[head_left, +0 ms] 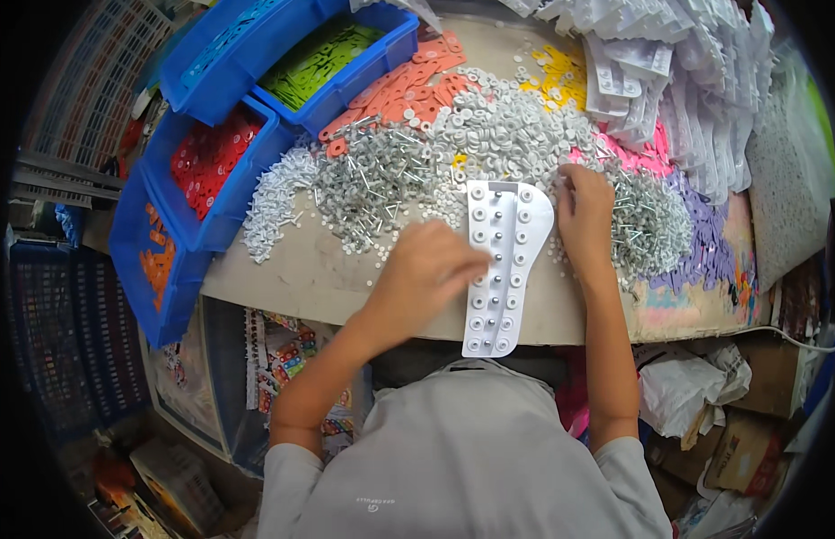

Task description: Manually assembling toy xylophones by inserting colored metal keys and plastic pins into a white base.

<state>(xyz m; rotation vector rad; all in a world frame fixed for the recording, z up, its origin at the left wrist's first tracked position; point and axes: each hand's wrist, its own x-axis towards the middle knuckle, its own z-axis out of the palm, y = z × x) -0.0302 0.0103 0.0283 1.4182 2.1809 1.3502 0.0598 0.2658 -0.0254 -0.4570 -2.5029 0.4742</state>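
A long white plastic piece lies at the table's front edge, its lower end jutting past it. Round white washers line both its sides, and a row of metal pins runs down the middle channel. My left hand is over the piece's left side, slightly blurred, fingers curled and their tips pinched together near the pins; what they hold, if anything, is too small to make out. Beside the piece's upper right, my right hand has bent fingers with thumb and forefinger apart, at the edge of the white washer pile.
Heaps of metal pins and more pins flank the washers. Blue bins stand at left with coloured pieces. Coral, yellow and purple pieces lie behind and right. White plastic parts are stacked far right.
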